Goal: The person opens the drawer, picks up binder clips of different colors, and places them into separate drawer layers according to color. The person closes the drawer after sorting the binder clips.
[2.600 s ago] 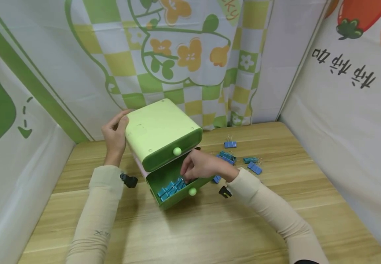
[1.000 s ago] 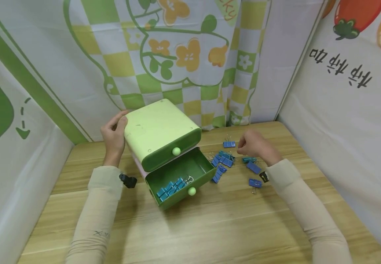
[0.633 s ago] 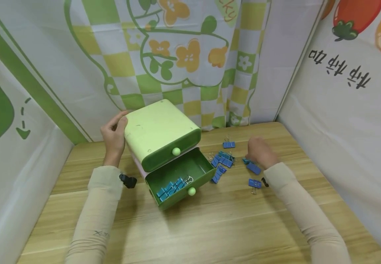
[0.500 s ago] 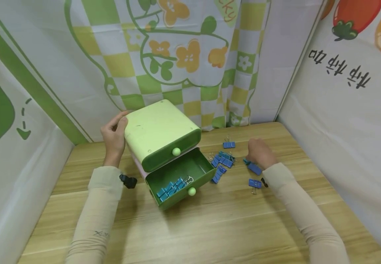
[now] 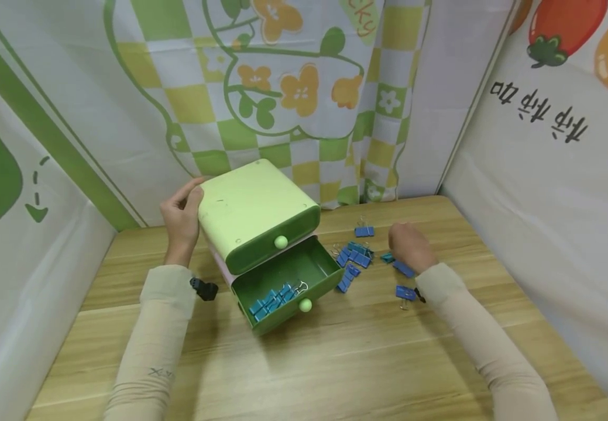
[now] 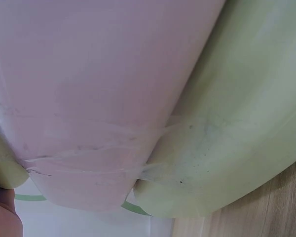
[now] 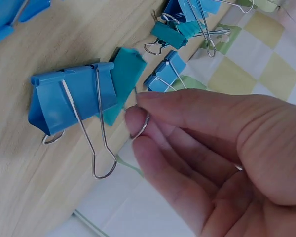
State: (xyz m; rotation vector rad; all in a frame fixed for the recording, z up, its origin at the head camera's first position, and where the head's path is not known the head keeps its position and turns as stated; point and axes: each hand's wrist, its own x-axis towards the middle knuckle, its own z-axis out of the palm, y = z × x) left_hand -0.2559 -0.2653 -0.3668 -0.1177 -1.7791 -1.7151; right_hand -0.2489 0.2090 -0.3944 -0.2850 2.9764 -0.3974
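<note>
A small drawer box (image 5: 258, 210) with a light green top stands on the table, its lower green drawer (image 5: 309, 263) pulled out. Several teal-blue binder clips (image 5: 272, 302) lie in that drawer. My left hand (image 5: 181, 219) holds the box at its back left edge, thumb near the top; its other fingers are mostly hidden. To the right, my right hand (image 5: 411, 245) is over the loose clips. In the right wrist view its thumb and fingertips pinch the wire handle of a teal binder clip (image 7: 123, 81). A blue binder clip (image 7: 71, 96) lies right beside that one.
Several blue and teal clips (image 5: 356, 257) lie in a cluster right of the drawer. One blue clip (image 5: 364, 231) stands behind them, another (image 5: 405, 293) lies nearer the front. A printed curtain (image 5: 293, 105) hangs behind the wooden table (image 5: 335, 368).
My right hand has left the drawer, where it was at first, and moved right to the loose clips, lowering onto the teal one. My left hand has stayed on the box.
</note>
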